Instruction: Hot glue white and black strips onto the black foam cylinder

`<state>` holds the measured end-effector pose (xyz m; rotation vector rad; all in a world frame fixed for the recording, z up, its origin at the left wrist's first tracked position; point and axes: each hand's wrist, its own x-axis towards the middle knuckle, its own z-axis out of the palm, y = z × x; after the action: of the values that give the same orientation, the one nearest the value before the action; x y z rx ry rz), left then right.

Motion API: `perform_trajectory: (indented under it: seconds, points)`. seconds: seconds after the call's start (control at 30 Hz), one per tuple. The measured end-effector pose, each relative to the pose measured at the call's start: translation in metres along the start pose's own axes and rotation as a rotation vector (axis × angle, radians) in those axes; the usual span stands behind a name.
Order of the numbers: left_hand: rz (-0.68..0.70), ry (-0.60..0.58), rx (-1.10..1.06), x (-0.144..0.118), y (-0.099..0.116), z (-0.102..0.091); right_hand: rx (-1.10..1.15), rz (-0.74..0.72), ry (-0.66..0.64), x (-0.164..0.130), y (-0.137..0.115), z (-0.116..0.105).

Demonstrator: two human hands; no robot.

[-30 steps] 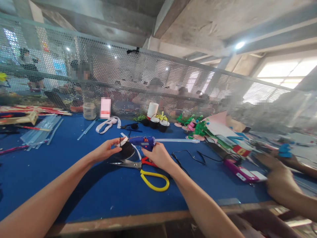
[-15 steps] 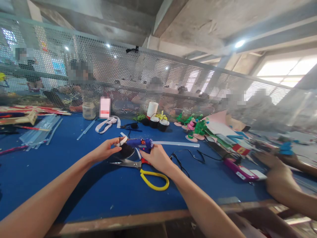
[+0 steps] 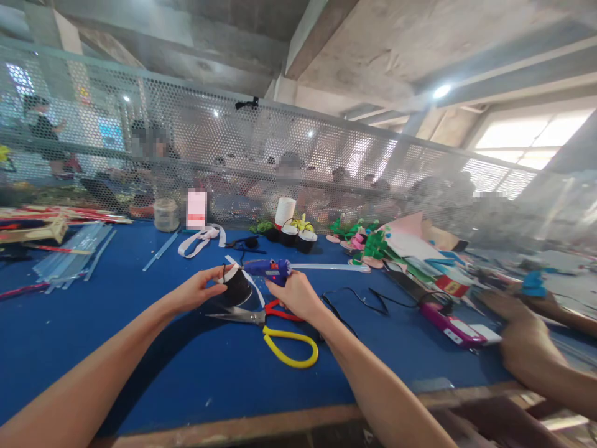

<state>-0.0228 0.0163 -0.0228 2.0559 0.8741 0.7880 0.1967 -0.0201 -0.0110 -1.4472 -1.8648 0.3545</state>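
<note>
My left hand (image 3: 198, 289) grips a small black pot with a white rim (image 3: 236, 285), tilted toward my right. My right hand (image 3: 297, 295) holds a blue glue gun (image 3: 268, 269) with a clear glue stick (image 3: 326, 267) sticking out behind it; its nozzle points at the pot's rim. Both hands hover just above the blue table (image 3: 140, 348). Under them lie scissors with yellow and red handles (image 3: 275, 330).
A co-worker's hands (image 3: 527, 348) are at the right, near a pink phone (image 3: 454, 326). Black cords (image 3: 364, 298), coloured foam pieces (image 3: 401, 249), more black pots (image 3: 298, 236), white ribbon (image 3: 200, 239), clear sticks (image 3: 74, 255) and a jar (image 3: 166, 214) are spread along the mesh fence.
The view has shifted slightly. My left hand has turned the black pot more into view, and the glue gun stays at its rim.
</note>
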Motion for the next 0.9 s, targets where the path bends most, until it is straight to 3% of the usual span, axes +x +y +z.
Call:
perform_trajectory:
  seconds: [0.63,0.9]
  points:
    - [-0.024,0.022,-0.032,0.002,-0.002,0.003,-0.012,-0.092,0.012,-0.008,-0.006,0.000]
    - [-0.028,0.043,0.008,0.001,-0.001,0.005,0.032,-0.110,-0.041,-0.013,-0.014,0.002]
